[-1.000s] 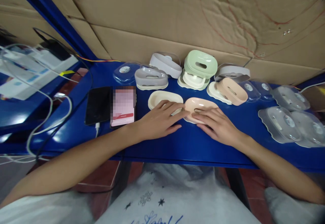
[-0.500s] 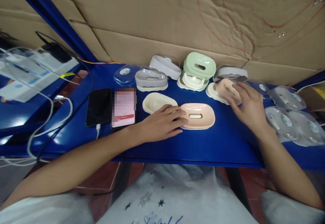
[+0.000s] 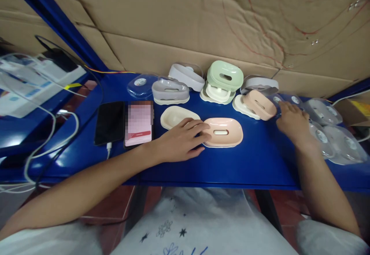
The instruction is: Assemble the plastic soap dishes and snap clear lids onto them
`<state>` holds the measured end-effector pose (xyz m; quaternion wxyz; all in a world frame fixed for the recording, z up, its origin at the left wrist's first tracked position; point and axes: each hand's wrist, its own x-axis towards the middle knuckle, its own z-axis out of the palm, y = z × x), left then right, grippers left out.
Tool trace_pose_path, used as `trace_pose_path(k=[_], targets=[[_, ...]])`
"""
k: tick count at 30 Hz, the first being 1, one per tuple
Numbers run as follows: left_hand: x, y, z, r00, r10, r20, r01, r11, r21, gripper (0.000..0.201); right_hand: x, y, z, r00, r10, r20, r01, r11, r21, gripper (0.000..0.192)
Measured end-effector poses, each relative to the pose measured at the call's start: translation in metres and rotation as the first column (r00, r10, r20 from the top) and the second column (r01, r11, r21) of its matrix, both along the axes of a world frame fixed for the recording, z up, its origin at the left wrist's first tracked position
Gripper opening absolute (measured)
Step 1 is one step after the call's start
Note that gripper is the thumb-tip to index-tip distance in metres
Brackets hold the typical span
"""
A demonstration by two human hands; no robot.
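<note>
On the blue table (image 3: 245,162), near centre, a pink soap dish (image 3: 222,132) is lying flat, slot up. The left hand (image 3: 179,141) is laid palm down with its fingers (image 3: 199,125) spread loosely, tips touching the dish's left rim and overlapping the near-right edge of a cream tray (image 3: 176,116) just to the left; nothing is clamped, hand open. The right hand (image 3: 291,122) is placed further right, palm down, fingers extended toward the small clear lids (image 3: 297,101) at the far right; contact with a lid cannot be told, and nothing is seen gripped, so hand open. Just left of that hand, a second pink dish (image 3: 260,104) is tilted on a cream base (image 3: 241,104). At the far edge, against the cardboard wall (image 3: 202,19), a green dish (image 3: 225,76), a grey dish under a clear cover (image 3: 170,90) and two more grey pieces (image 3: 186,75) (image 3: 260,83) are lined up. Larger clear covers (image 3: 338,143) are stacked at the right edge. Two phones (image 3: 111,122) (image 3: 139,124) are lying side by side left of the cream tray, a white cable (image 3: 108,150) plugged into the dark one.
</note>
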<state>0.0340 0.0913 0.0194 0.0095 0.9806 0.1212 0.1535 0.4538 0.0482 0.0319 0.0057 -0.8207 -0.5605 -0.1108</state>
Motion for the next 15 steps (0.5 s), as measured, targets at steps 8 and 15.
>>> trace_pose_path(k=[8, 15], targets=[[0.0, -0.001, 0.002, 1.0, -0.002, -0.014, 0.002, 1.0, 0.014, 0.026, 0.014, 0.01, -0.014, 0.997, -0.059, -0.058, 0.059, 0.998, -0.006, 0.068], [0.0, -0.002, 0.002, 1.0, 0.015, 0.02, -0.015, 0.999, 0.033, 0.031, 0.036, 0.013, -0.002, 0.997, -0.059, -0.048, 0.067, 0.977, 0.203, 0.054]])
